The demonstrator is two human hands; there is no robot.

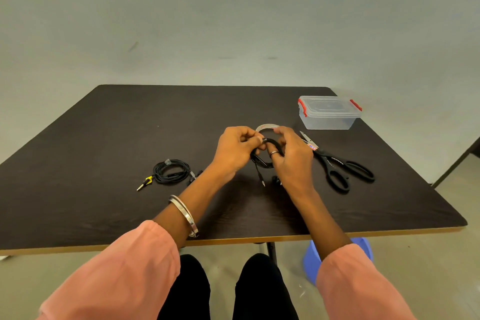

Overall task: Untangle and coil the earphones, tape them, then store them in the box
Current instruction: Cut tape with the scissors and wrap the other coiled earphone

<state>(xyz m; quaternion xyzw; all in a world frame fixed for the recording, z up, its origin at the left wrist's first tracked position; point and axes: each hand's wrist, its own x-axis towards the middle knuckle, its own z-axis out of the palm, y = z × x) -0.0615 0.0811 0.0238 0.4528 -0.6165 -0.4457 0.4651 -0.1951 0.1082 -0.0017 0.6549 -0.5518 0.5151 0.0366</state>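
Black earphones [265, 161] coil | both hands' fingers [249, 138] curled, pinching it

left grip [237, 149], right grip [292, 154], both pinching

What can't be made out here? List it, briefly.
Head view only:
- Tape on the coil: hidden by the fingers of the left hand and right hand.
- Tape roll: mostly behind the hands.
- Earbuds: half hidden under the right wrist.
- Box: lid on; contents unclear through the cloudy plastic.
- Scissors label: too small to read.
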